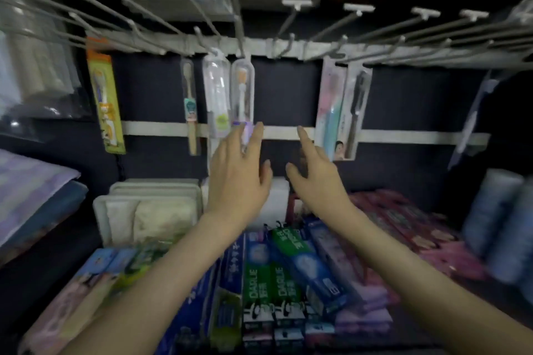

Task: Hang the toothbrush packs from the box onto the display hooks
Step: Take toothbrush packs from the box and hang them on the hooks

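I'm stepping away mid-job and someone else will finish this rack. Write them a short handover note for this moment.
Left hand: open, fingers straight at the lower end of a clear toothbrush pack hanging mid-rack; it holds nothing.
Right hand: open and empty, reaching toward the gap to the right of that pack.
Done: six packs hang, among them an orange pack at the far left and a black pack to the right.
Left: the bare hooks in the middle and further right. The box is out of view, so the number of packs remaining cannot be told.
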Action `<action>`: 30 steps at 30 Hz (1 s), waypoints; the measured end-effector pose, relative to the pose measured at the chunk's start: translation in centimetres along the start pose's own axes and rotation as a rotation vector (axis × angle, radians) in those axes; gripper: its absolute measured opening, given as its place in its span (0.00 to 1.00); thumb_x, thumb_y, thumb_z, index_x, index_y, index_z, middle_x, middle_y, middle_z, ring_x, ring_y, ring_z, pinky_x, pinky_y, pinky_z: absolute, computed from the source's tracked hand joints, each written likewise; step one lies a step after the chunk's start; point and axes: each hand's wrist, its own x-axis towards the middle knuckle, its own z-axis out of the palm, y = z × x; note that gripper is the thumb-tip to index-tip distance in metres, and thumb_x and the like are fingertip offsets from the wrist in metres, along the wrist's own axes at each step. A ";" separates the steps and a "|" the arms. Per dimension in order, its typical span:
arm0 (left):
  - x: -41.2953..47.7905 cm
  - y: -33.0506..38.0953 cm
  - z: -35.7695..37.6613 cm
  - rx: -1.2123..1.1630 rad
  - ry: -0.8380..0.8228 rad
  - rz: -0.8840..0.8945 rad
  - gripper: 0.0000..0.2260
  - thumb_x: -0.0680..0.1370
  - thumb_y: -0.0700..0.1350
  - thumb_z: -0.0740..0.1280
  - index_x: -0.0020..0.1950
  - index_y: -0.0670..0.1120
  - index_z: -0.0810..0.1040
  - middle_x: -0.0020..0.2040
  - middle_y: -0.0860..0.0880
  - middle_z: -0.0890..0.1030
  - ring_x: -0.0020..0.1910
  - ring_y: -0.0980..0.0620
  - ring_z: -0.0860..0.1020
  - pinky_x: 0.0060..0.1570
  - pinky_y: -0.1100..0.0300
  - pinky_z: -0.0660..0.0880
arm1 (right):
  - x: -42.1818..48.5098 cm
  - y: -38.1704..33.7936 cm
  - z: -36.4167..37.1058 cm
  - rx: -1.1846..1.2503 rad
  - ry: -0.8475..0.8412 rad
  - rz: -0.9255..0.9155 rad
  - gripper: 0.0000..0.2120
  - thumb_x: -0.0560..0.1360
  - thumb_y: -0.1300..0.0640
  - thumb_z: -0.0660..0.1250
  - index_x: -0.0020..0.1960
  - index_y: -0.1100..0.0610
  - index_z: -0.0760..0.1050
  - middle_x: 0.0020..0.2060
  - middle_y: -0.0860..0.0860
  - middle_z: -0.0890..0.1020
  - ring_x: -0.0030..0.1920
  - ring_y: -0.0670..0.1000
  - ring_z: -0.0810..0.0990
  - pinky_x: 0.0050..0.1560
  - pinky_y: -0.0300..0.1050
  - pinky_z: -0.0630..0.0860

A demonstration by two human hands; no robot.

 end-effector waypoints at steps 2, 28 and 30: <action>-2.4 4.0 0.5 -0.133 -0.077 0.027 0.26 0.77 0.45 0.68 0.73 0.42 0.66 0.68 0.38 0.70 0.65 0.38 0.71 0.60 0.46 0.72 | -4.6 2.0 -2.9 -0.024 0.022 0.014 0.33 0.78 0.59 0.63 0.78 0.49 0.52 0.59 0.52 0.71 0.50 0.48 0.74 0.44 0.34 0.66; -39.8 36.5 14.6 -0.052 -1.383 -0.045 0.35 0.80 0.58 0.59 0.78 0.56 0.40 0.74 0.41 0.57 0.74 0.39 0.55 0.67 0.51 0.64 | -50.4 27.7 -15.8 -0.390 -0.262 0.969 0.41 0.78 0.45 0.61 0.77 0.53 0.36 0.70 0.54 0.65 0.66 0.56 0.68 0.58 0.47 0.72; -40.4 36.2 15.4 -0.001 -1.309 0.007 0.37 0.79 0.58 0.61 0.77 0.57 0.38 0.74 0.41 0.56 0.76 0.36 0.43 0.69 0.49 0.64 | -50.3 27.9 -14.9 -0.404 -0.266 0.942 0.42 0.78 0.43 0.60 0.77 0.56 0.37 0.72 0.56 0.63 0.68 0.58 0.65 0.63 0.49 0.69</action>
